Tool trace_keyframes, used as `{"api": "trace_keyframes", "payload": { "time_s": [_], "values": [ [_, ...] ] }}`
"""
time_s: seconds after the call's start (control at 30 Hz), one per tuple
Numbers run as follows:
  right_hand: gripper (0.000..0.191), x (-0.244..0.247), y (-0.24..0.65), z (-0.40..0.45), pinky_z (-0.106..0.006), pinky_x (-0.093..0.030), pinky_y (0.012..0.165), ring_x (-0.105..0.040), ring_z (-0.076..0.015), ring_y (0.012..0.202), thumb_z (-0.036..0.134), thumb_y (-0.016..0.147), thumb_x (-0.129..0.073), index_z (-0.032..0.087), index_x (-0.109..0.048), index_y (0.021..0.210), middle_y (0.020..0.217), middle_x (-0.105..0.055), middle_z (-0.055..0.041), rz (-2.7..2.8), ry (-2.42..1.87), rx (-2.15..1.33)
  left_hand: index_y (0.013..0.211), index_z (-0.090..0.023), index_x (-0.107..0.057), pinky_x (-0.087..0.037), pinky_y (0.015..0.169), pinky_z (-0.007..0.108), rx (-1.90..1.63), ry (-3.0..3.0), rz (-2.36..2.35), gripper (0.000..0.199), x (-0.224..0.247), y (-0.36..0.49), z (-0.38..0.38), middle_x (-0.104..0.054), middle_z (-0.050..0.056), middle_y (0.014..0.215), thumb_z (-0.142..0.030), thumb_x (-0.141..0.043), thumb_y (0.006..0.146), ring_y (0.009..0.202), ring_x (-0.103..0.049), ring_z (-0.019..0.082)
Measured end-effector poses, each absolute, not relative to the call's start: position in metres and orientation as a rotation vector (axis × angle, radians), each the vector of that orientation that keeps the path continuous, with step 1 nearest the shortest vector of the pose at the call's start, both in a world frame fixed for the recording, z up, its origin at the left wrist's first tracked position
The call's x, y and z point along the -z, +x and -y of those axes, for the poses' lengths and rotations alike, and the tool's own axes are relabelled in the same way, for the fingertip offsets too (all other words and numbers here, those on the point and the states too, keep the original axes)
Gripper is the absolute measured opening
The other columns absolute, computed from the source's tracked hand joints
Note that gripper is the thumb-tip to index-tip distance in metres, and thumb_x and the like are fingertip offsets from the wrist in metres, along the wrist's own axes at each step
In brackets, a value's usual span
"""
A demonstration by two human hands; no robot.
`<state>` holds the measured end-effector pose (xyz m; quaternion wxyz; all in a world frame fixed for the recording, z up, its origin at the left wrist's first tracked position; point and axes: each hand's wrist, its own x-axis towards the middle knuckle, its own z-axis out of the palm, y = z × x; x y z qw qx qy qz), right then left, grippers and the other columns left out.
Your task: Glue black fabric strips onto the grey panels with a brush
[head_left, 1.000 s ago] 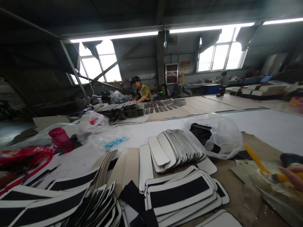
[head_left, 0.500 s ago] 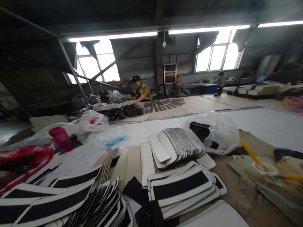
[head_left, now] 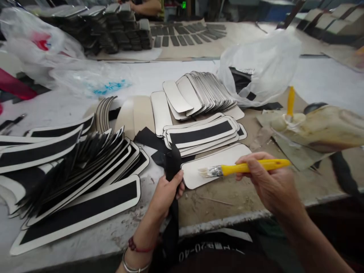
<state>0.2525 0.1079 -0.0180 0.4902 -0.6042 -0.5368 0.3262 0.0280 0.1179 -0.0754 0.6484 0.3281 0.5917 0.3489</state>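
My right hand (head_left: pixel 265 180) is closed around the handle of a yellow paintbrush (head_left: pixel 256 166). The brush's pale bristles lie over a white rounded panel (head_left: pixel 196 174) near the table's front edge; whether they touch it I cannot tell. My left hand (head_left: pixel 167 191) grips a black fabric strip (head_left: pixel 172 163) at the panel's left end, and the strip hangs down past the table edge. Just behind lies a small stack of white panels with black strips (head_left: pixel 201 132). A larger fanned pile of such panels (head_left: pixel 85 189) spreads to the left.
Plain white panels (head_left: pixel 210 93) stand fanned behind. A clear plastic bag (head_left: pixel 273 64) holds black pieces. At right, a second yellow brush (head_left: pixel 290 100) stands in a glue-smeared container (head_left: pixel 327 127). Across the table, a person's arm (head_left: pixel 148 7) is beside dark stacks (head_left: pixel 113 32).
The view has tipped down toward the near table. Both my hands are now in sight, the right with a yellow brush and the left with a black strip.
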Motion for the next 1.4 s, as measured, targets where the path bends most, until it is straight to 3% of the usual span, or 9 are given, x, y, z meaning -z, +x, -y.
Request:
{"api": "trace_keyframes", "payload": {
  "time_s": [0.1,0.23,0.53,0.77,1.07,1.23,1.4],
  "values": [
    [0.023,0.032,0.238,-0.112,-0.027,-0.052,0.061,-0.062,-0.0149,0.062,0.039,0.086,-0.058,0.017,-0.062,0.085,0.073,-0.063,-0.0036,1.267,-1.397,-1.031,0.053,-0.015,-0.051,-0.029,0.039,0.020,-0.796,0.765,-1.324,0.042,0.079,0.027,-0.117,-0.048,-0.001,0.046,-0.049,-0.059,0.075,0.041,-0.040,0.008],
    [0.025,0.037,0.234,-0.117,-0.026,-0.051,0.061,-0.062,-0.0153,0.064,0.041,0.085,-0.058,0.016,-0.061,0.084,0.070,-0.063,-0.0028,1.289,-1.426,-1.064,0.053,-0.015,-0.052,-0.030,0.041,0.020,-0.793,0.804,-1.331,0.043,0.085,0.026,-0.115,-0.048,-0.001,0.044,-0.050,-0.057,0.076,0.040,-0.041,0.008],
    [0.024,0.023,0.265,-0.118,-0.026,-0.047,0.053,-0.058,-0.0159,0.057,0.042,0.085,-0.057,0.018,-0.058,0.081,0.062,-0.060,-0.0015,1.486,-1.680,-0.636,0.050,-0.016,-0.054,-0.031,0.042,0.021,-0.763,0.988,-1.391,0.046,0.088,0.023,-0.110,-0.049,-0.001,0.042,-0.052,-0.055,0.079,0.040,-0.042,0.010],
    [0.025,0.019,0.296,-0.121,-0.028,-0.046,0.062,-0.059,-0.0170,0.066,0.042,0.087,-0.052,0.019,-0.058,0.081,0.073,-0.061,-0.0032,1.670,-1.803,-0.226,0.049,-0.017,-0.054,-0.033,0.042,0.023,-0.742,1.050,-1.453,0.047,0.087,0.024,-0.113,-0.050,0.000,0.042,-0.057,-0.056,0.074,0.041,-0.045,0.011],
    [0.011,0.005,0.314,-0.122,-0.030,-0.046,0.072,-0.057,-0.0177,0.075,0.029,0.088,-0.051,0.021,-0.055,0.082,0.080,-0.059,-0.0034,1.842,-1.677,0.021,0.049,-0.017,-0.055,-0.033,0.041,0.022,-0.733,1.065,-1.474,0.048,0.089,0.021,-0.111,-0.051,0.001,0.042,-0.059,-0.055,0.074,0.041,-0.045,0.012],
    [0.009,-0.006,0.284,-0.107,-0.031,-0.047,0.073,-0.059,-0.0190,0.077,0.028,0.087,-0.054,0.022,-0.058,0.081,0.080,-0.061,-0.0038,1.764,-1.604,-0.146,0.050,-0.017,-0.054,-0.035,0.043,0.022,-0.747,1.028,-1.426,0.047,0.088,0.024,-0.113,-0.051,0.001,0.043,-0.055,-0.054,0.076,0.041,-0.046,0.012],
    [0.012,0.005,0.238,-0.099,-0.028,-0.050,0.065,-0.062,-0.0186,0.074,0.031,0.087,-0.055,0.022,-0.060,0.080,0.075,-0.062,-0.0029,1.578,-1.478,-0.691,0.051,-0.017,-0.053,-0.035,0.044,0.022,-0.745,1.019,-1.386,0.047,0.090,0.023,-0.112,-0.050,0.000,0.043,-0.053,-0.050,0.080,0.041,-0.045,0.011]
  ]
}}
